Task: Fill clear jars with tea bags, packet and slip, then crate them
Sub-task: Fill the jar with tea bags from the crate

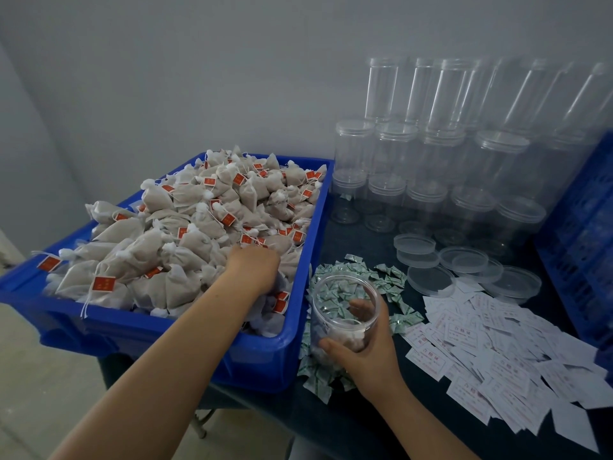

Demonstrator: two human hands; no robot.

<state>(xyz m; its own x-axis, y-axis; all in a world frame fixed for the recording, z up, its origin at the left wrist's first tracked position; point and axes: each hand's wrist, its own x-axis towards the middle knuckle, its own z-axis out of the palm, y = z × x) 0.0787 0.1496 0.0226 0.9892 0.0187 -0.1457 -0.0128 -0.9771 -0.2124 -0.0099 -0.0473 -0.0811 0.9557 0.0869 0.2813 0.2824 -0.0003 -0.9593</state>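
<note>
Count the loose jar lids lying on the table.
5 visible: two stacked at back left, one in front, one in the middle, one at right. A sixth may hide behind the middle one.

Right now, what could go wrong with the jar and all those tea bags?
The right hand holds the open jar alone beside the blue bin; it might tip over the green packets. The left hand digs into heaped tea bags, so some could spill over the rim. Stacked empty jars behind might topple if bumped.
</note>
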